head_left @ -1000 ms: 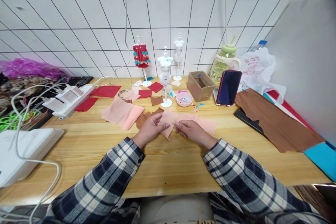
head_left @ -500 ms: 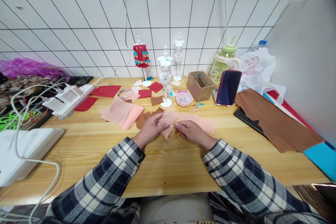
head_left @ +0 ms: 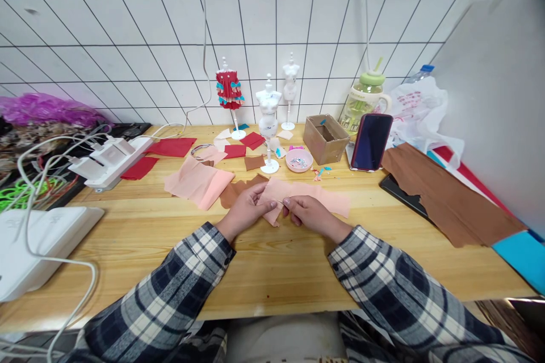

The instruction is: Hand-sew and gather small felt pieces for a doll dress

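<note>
My left hand (head_left: 244, 209) is closed on a small piece of pale pink fabric (head_left: 271, 216), thumb on top and the other fingers partly behind it. In my right hand (head_left: 310, 213), thumb and forefinger pinch a thin sewing needle (head_left: 280, 201), whose shaft reaches across the gap to the left thumb. Any thread is too fine to make out. Beyond the right hand lies another pale pink strip (head_left: 330, 199). A brown fabric piece (head_left: 230, 194) rests behind the left hand, beside a larger folded pink cloth (head_left: 198, 181).
White mini mannequins (head_left: 268, 110) stand at the back, with one in a red ruffled dress (head_left: 229, 91). Nearby are a pink bowl of beads (head_left: 298, 160), a cardboard box (head_left: 326, 139) and a propped phone (head_left: 371, 142). A power strip (head_left: 114, 161) with cables lies left, brown cloth (head_left: 451, 198) right.
The pink fabric between my hands has shifted slightly to the right, its lower corner nearer the right fingers. Both hands keep their grips and almost the same place.
</note>
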### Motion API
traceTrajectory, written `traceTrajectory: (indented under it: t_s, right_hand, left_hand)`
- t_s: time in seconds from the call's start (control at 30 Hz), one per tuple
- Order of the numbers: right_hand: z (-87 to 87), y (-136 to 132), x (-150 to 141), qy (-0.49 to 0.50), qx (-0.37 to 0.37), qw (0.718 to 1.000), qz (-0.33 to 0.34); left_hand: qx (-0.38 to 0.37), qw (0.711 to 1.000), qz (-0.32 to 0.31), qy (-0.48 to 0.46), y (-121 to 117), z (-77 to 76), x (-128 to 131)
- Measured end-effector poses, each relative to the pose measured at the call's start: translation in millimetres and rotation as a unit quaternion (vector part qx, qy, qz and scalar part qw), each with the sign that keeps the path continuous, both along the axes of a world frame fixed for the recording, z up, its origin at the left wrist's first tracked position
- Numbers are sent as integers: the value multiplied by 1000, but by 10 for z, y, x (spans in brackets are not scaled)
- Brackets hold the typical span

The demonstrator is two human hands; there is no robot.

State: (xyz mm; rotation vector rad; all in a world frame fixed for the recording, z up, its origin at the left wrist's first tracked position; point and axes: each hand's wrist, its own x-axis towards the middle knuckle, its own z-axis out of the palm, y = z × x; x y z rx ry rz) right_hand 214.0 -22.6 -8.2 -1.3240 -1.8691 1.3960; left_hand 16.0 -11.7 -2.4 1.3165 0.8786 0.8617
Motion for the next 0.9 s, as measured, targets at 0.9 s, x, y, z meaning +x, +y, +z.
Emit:
traceTrajectory:
  t_s: [0.9]
  right_hand:
    - [-70,6,-38,-25,62,998,-20]
  left_hand:
    - [14,1000,13,3,-21,-2,36]
